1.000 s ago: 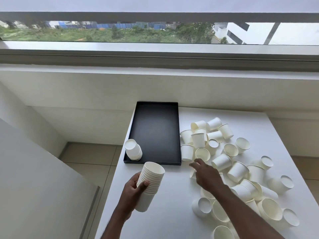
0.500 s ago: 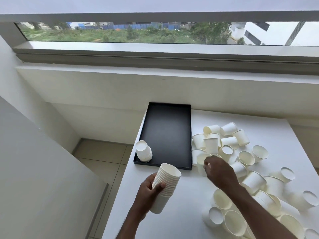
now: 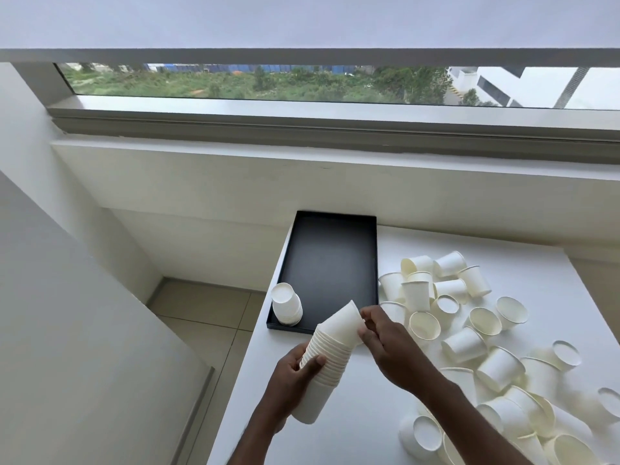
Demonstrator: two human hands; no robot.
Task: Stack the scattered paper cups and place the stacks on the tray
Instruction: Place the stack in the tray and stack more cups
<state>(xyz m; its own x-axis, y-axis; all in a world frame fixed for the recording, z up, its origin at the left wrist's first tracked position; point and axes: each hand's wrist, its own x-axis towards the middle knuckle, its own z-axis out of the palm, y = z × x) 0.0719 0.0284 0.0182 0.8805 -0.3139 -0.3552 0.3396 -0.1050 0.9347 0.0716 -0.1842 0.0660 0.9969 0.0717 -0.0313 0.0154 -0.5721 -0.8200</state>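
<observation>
L hand grips stack lower centre; R hand pinches cup at its top. Line up axes, seat w/ light push, don't crush.

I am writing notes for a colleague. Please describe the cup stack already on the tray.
Find the black tray at the white table's left edge. In its near left corner stands a short upside-down stack of paper cups. Only it sits on the tray; the loose cups lie on the table.

Bare L hand & R hand, bare forearms, both hands ungloved.
</observation>
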